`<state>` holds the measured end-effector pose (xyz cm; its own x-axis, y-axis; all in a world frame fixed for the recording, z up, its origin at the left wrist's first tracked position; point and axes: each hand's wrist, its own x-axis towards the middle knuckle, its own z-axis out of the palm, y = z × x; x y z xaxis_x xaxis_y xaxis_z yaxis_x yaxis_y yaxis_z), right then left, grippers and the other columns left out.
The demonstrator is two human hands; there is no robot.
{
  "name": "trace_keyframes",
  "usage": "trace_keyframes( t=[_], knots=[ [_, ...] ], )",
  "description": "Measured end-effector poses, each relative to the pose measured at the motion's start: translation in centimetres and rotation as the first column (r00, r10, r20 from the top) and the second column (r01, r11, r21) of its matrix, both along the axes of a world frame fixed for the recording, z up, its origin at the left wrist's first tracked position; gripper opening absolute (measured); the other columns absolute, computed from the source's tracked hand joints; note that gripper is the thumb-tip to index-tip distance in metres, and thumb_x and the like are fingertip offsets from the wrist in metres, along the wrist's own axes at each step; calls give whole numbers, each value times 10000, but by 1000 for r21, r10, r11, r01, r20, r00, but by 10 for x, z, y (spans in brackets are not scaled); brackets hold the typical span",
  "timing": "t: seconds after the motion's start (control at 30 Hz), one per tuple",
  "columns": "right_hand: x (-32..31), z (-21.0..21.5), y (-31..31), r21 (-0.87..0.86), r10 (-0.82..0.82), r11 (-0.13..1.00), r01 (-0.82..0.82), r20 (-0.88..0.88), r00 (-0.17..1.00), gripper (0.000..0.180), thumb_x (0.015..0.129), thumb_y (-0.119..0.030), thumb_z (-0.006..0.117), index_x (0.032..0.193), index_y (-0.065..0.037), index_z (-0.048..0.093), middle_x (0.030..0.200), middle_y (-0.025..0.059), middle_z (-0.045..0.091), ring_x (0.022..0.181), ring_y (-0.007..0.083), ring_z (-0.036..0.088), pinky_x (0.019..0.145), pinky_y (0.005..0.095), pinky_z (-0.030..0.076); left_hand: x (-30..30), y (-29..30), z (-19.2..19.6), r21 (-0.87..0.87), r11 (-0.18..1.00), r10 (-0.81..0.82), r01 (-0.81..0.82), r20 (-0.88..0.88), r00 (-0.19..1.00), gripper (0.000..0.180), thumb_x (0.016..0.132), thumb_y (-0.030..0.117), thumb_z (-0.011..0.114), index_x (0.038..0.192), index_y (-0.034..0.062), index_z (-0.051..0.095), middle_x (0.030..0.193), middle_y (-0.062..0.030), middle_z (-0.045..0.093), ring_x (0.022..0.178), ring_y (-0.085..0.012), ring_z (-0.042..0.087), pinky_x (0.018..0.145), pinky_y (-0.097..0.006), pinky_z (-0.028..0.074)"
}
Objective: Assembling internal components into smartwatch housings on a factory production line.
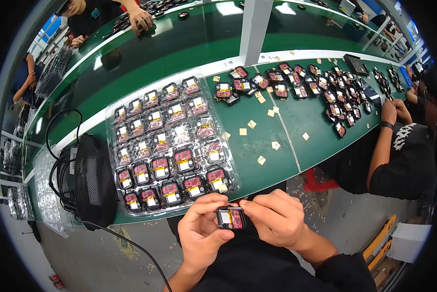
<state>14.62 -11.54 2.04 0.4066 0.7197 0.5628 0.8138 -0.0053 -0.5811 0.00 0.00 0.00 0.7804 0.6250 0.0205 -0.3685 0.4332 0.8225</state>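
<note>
- Clear tray (227, 158) of modules ahead-left on green bench (277, 170).
- Loose modules (300, 91) piled ahead-right, beige squares (276, 145) scattered between.
- Black mesh case (96, 177) crowds tray's left side; co-worker (406, 155) seated right.
- Black module (231, 219) is off the bench, in front of tray's near right corner.
- Left hand (199, 231): half-curled, gripping module between thumb and fingers.
- Right hand (277, 219): pinched closed at module's upper right corner; can't tell what's between fingertips.

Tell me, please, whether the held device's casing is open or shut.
Open: the black casing exposes a red circuit board.
</note>
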Motion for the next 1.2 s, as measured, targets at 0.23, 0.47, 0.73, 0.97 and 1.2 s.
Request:
trace_keyframes(
  t=[0.23,0.47,0.73,0.97,1.2],
  knots=[
    [2,5,-3,-64,-8,998,14,105,994,307,702,4,816,1003,-36,773,856,46,693,628,177,604,537,286,490,4,-1,-1,-16,999,51,-52,-23,998,581,791,117,906,1262,-49,610,1359,-197,570,1199,-297,642,1028,-406,524],
    [45,-5,-5,-153,-346,927,343,10,938,247,826,9,723,1066,-47,720,974,127,663,747,310,688,632,400,564,-4,19,6,158,975,170,-159,-54,984,660,707,211,970,1209,-13,605,1218,-203,643,1135,-320,663,1014,-446,525],
    [146,-45,-66,-315,-882,247,916,319,347,494,951,-278,701,1374,-54,580,1322,231,549,973,460,678,842,519,539,24,50,19,865,487,468,-123,-139,873,425,706,-55,878,1062,6,654,1257,-154,596,1140,-265,636,960,-372,535],
    [116,-38,-57,-318,-833,423,849,231,502,328,931,-288,743,1107,-27,652,1147,155,663,938,402,698,801,480,551,61,55,16,969,225,569,103,-217,793,269,703,-5,881,889,-2,686,1099,-135,681,908,-290,691,858,-421,560],
    [100,-35,-52,-285,-724,626,726,135,677,294,826,-204,836,1025,-57,676,1054,98,679,864,357,702,735,435,558,61,60,10,982,-78,555,171,-99,826,209,776,162,852,929,50,763,1006,-92,720,1038,-315,694,973,-505,534]
  ],
)
